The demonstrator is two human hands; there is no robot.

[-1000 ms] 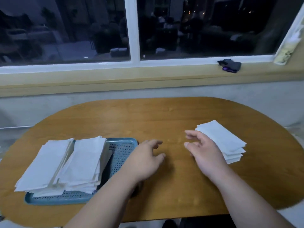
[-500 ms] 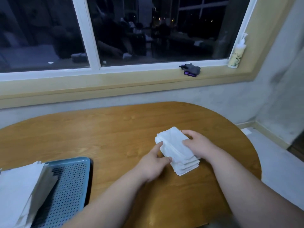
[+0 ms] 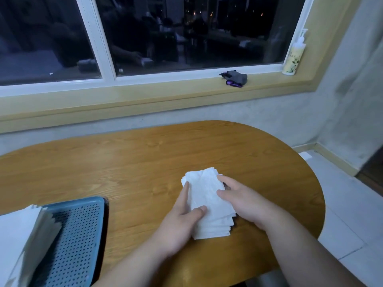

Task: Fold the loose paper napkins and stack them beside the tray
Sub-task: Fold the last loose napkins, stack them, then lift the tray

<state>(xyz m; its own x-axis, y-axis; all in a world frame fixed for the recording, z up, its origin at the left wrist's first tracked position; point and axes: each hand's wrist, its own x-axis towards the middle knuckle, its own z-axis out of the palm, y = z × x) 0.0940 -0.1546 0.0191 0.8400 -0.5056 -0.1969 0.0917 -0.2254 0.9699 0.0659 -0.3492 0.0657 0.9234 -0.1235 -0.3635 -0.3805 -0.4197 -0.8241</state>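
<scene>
On the table (image 3: 128, 168), my left hand (image 3: 182, 220) and right hand (image 3: 246, 206) clamp the stack (image 3: 209, 201); I'd square edges gently.

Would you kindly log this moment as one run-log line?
step: squaring folded stack | left hand: on napkin stack | right hand: on stack's right edge | tray: loose napkins remain | table: stack beside tray

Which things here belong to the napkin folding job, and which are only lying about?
Belong to the job:
folded napkin stack
loose napkins
blue tray
left hand
right hand

Only lying about:
dark cloth on sill
pump bottle
</scene>
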